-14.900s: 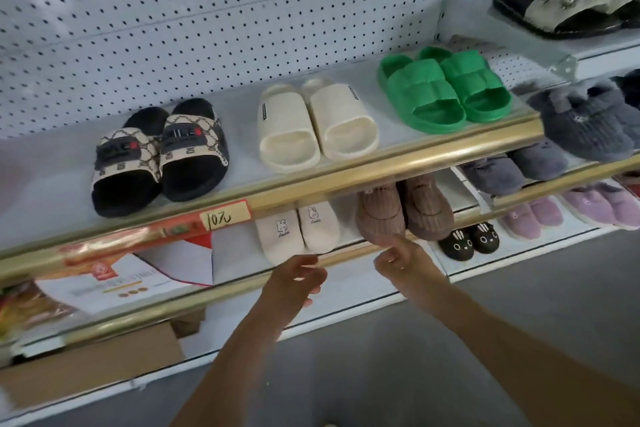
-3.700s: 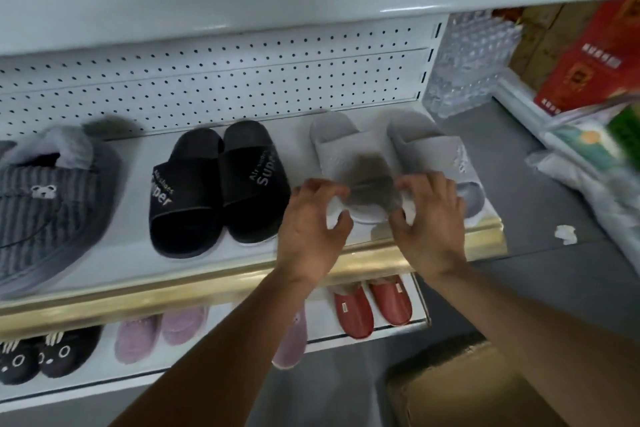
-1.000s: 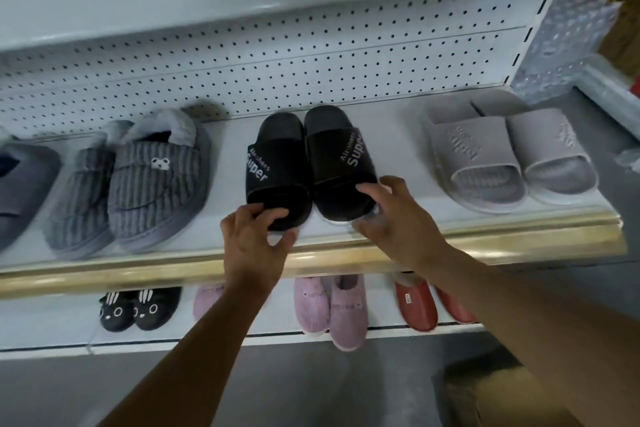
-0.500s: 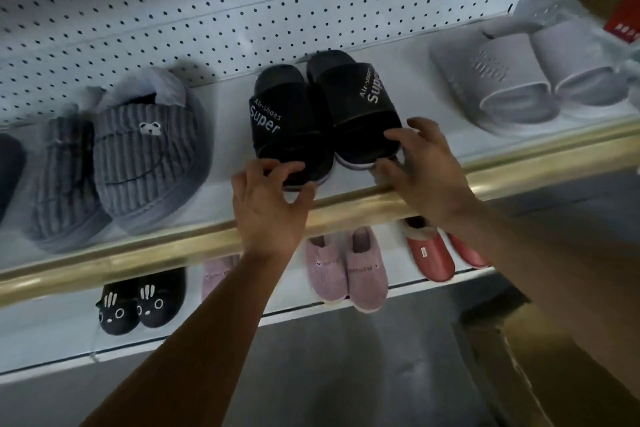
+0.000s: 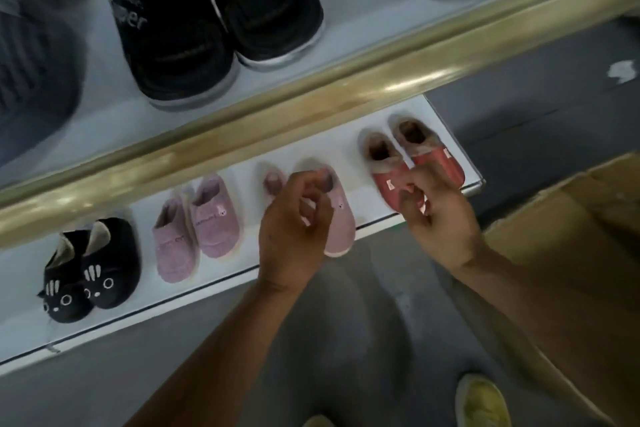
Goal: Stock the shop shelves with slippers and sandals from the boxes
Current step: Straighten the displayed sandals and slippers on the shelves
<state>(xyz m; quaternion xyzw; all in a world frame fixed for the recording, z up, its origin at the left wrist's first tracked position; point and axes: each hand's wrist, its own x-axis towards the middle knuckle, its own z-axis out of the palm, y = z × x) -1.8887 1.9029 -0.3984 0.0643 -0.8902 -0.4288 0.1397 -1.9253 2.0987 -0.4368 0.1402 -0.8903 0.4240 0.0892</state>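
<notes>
Both hands had dropped from the black "Super" slides (image 5: pixel 214 21) to the lower white shelf (image 5: pixel 346 146), left hand (image 5: pixel 294 229) loosely curled over pink fabric slippers (image 5: pixel 337 215), right hand (image 5: pixel 440 215) fingers bent at red fleece-lined slippers (image 5: pixel 391 166), contact unclear.

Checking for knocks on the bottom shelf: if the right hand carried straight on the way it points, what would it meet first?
Probably the red slippers just beyond the right hand; depth is unclear.

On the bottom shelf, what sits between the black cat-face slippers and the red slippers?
In the head view, two pairs of pink fabric slippers: one pair beside the black cat-face slippers, the other partly hidden behind the left hand, nearer the red fleece-lined slippers.
</notes>
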